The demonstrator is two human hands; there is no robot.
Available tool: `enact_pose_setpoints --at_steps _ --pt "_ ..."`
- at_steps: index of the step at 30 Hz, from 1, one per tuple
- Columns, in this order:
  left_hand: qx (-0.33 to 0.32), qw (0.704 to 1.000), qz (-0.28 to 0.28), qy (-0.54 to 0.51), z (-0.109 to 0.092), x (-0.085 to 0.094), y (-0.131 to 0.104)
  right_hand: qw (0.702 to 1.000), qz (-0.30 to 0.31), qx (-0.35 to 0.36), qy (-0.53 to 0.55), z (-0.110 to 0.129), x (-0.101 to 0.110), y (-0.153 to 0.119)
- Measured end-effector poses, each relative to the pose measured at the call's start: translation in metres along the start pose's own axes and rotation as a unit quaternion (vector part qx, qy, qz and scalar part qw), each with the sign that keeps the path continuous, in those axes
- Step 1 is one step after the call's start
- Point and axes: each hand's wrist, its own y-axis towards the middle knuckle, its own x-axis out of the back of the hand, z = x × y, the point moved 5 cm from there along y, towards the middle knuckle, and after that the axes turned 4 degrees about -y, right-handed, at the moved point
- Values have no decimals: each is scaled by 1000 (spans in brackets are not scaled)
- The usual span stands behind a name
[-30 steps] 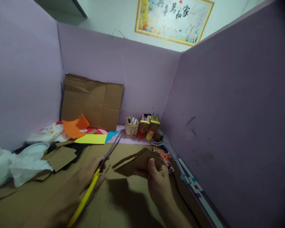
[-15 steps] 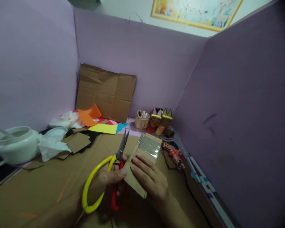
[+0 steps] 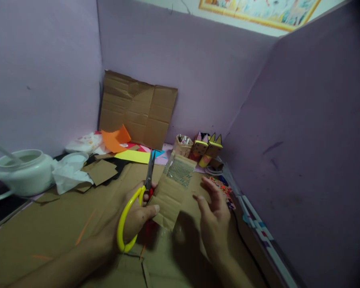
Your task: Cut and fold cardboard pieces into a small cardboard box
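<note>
Left hand [image 3: 136,218], closed: one pair of scissors [image 3: 150,172], yellow and red handles, blades pointing away; also one small cardboard piece [image 3: 168,200], its near left edge by the thumb. Right hand [image 3: 217,220], empty, fingers loosely spread, near the piece but apart from it.

Cardboard piece: between the hands, tilted, above the cardboard sheet [image 3: 108,208] that covers the work surface; brown, creased, roughly oblong, shiny tape [image 3: 178,172] across its far end.

Condition of work, as judged: piece separated and taped; no coloured paper on its visible face; blades beside it, not cutting it. Whether trimming is complete cannot be told.

Stock behind: two pointed-eared figures [image 3: 201,147] [image 3: 214,149], apparently finished, standing beside a basket [image 3: 183,148] of pens; one large cardboard panel [image 3: 138,108], leaning on the wall, seemingly uncut.

Stock at left: yellow paper [image 3: 135,156], orange sheet [image 3: 115,139], cardboard offcuts [image 3: 100,172], evidence of earlier cutting; one white pot [image 3: 27,172], utensil inside
</note>
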Motion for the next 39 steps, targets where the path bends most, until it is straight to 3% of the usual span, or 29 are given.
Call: enact_pose_setpoints --at_steps 2,4,6,9,12,16,20,25,27,31,34,39 --pt "-41 999 1 35 -6 -1 -2 968 84 -202 124 -12 -12 -4" --pt "-59 996 3 68 -11 -5 -4 891 221 -327 226 -13 -31 -17" --pt "-60 992 0 109 -16 -9 -7 836 288 -372 282 -10 -41 -28" --pt "-78 984 5 163 -18 -14 -10 817 271 -393 323 -8 -45 -35" --pt "-104 975 9 194 -16 -15 -11 818 240 -401 335 -8 -47 -38" --pt "-113 965 24 234 -16 -14 -9 844 184 -390 321 -14 -44 -32" --pt "-132 935 67 324 -25 -10 -4 869 50 -358 340 -21 -26 -11" --pt "-140 908 137 371 -18 1 -4 869 -89 -310 376 -22 4 14" --pt "-139 897 160 389 -10 3 -6 870 -100 -298 381 -20 9 16" --pt "-132 875 192 425 1 -1 -9 884 -58 -287 365 -16 2 10" --pt "-152 874 189 422 0 -6 -10 896 -26 -283 341 -13 -6 3" --pt "-138 853 195 465 -5 -9 -9 894 -34 -285 344 -10 -9 0"
